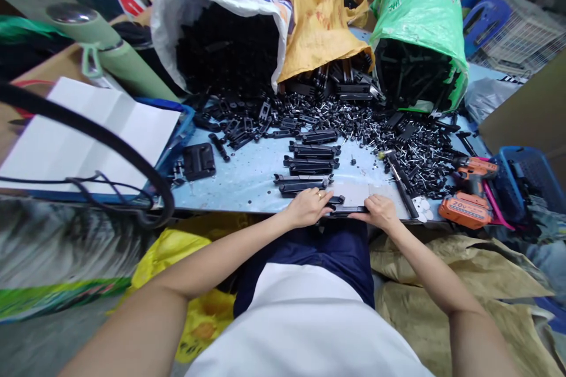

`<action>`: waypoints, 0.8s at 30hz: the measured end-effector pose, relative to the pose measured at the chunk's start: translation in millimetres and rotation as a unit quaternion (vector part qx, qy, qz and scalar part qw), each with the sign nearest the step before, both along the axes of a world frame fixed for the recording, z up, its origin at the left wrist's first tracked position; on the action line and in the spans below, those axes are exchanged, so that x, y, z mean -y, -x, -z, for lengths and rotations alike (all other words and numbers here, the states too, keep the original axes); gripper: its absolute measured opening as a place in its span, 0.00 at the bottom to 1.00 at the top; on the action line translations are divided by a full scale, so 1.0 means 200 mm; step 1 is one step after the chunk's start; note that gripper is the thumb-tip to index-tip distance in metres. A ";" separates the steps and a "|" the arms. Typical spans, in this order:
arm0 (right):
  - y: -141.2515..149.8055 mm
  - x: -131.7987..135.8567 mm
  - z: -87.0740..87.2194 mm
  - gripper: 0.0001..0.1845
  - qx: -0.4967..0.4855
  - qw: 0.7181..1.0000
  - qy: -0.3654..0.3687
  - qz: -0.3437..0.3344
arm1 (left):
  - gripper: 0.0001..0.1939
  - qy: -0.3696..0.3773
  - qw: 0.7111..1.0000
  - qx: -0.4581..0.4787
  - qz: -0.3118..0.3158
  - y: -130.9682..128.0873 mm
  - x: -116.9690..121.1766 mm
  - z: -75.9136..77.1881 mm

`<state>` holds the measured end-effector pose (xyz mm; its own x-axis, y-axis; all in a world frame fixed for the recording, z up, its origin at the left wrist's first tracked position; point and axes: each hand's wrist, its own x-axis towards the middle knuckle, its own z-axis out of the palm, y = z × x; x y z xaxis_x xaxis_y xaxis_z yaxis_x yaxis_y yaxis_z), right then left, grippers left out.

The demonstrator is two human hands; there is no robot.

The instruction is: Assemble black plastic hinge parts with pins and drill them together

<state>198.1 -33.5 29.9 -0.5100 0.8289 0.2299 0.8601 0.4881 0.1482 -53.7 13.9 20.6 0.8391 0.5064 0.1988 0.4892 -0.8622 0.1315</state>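
Note:
At the table's front edge my left hand and my right hand grip the two ends of a black plastic part. The fingers of both hands are closed on it, and they hide its ends. Beneath and behind it lies a flat grey plate. Just beyond my left hand, several similar long black assemblies lie in a column, one behind another. To the right of my right hand a hammer rests with its handle toward me.
Screws and small black pieces are heaped at the back. White, orange and green sacks stand behind. An orange cordless drill and blue basket are at right. A black cable arcs across the left, near a paper sheet.

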 end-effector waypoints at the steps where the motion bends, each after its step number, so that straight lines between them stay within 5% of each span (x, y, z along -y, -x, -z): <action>1: 0.00 -0.01 -0.01 0.32 0.000 1.000 -0.003 0.000 | 0.25 0.014 1.000 -0.008 -0.001 -0.01 -0.01 -0.01; 5: -0.01 -0.03 -0.03 0.34 -0.001 0.998 0.056 -0.006 | 0.24 0.055 0.998 -0.010 0.032 0.02 -0.02 -0.04; 11: 0.09 -0.03 -0.11 0.35 0.037 0.980 0.192 0.016 | 0.27 0.116 0.981 -0.057 -0.141 -0.01 0.01 -0.10; 17: 0.26 -0.04 -0.20 0.39 0.037 0.981 0.187 0.031 | 0.27 0.141 0.965 -0.048 -0.216 -0.07 0.05 -0.17; 20: 0.29 -0.02 -0.20 0.36 0.039 0.976 0.215 0.028 | 0.26 0.169 0.962 -0.023 -0.212 -0.04 0.02 -0.18; 24: 0.29 0.02 -0.20 0.36 -0.013 0.980 0.197 0.008 | 0.26 0.256 0.960 0.008 -0.112 0.01 -0.04 -0.16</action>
<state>139.4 -36.6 70.7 -0.4953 0.8633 -0.0973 0.8686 0.4904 -0.0707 -54.8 22.0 52.2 0.6969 0.7084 -0.1116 0.6485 -0.5561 0.5198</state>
